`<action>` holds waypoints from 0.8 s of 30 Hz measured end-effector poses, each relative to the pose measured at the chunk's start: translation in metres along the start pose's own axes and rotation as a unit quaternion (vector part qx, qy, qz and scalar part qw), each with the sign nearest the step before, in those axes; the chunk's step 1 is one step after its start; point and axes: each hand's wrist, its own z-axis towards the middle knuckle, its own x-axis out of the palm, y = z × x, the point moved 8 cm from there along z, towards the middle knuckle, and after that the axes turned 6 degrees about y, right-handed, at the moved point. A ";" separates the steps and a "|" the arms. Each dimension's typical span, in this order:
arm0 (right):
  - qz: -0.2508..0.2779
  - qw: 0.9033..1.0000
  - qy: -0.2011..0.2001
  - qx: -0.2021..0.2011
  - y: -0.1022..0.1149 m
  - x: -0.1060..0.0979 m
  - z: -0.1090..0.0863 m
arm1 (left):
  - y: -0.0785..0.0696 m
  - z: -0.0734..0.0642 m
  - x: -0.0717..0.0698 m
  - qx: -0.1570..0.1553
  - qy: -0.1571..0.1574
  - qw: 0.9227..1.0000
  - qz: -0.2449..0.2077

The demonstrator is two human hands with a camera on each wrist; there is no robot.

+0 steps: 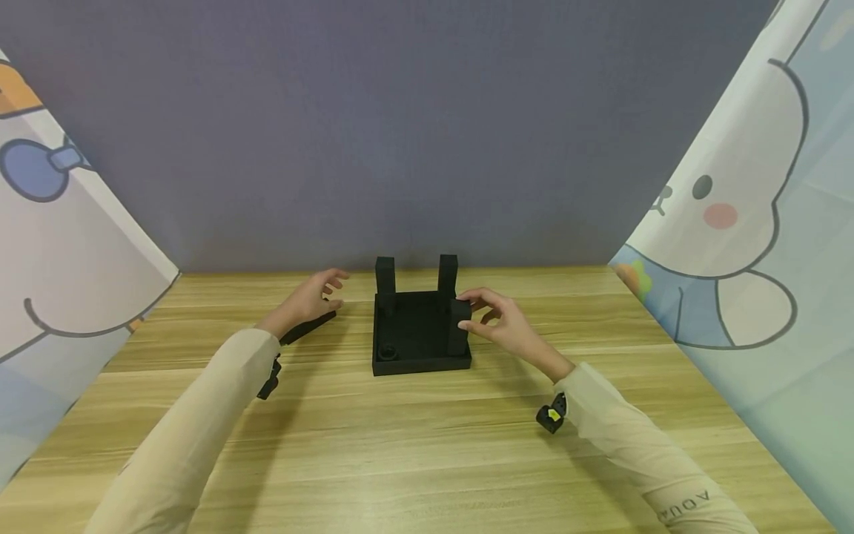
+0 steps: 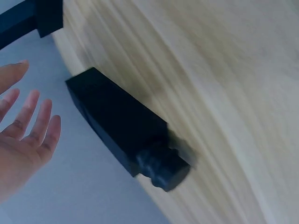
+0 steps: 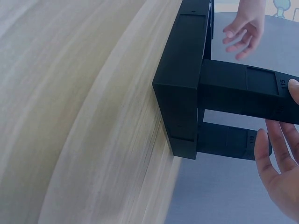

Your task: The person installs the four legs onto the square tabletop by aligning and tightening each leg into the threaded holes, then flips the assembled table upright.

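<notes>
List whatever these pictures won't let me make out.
Head view: part of the loose leg, hidden behind the left hand and sleeve.
Head view: inside the round hole in the tray, too small and dark.
Right wrist view: the top of the held leg, cut off by the right edge.
Right wrist view: the held leg's lower end, hidden by the tray's wall.

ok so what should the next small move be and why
Probably have the left hand pick up the loose leg: it lies near that hand, and the near-left socket of the base is empty, while three legs stand at the other corners.
</notes>
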 end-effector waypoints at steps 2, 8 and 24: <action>0.002 1.000 0.001 0.002 0.000 0.000 0.000 | 0.005 -0.002 0.000 -0.006 0.000 1.000 0.003; 0.003 1.000 0.001 -0.003 0.000 0.000 0.000 | 0.018 -0.008 0.002 -0.027 -0.003 0.999 0.025; 0.003 1.000 0.003 0.012 0.008 0.000 0.000 | 0.035 -0.015 0.007 -0.051 -0.015 0.997 0.052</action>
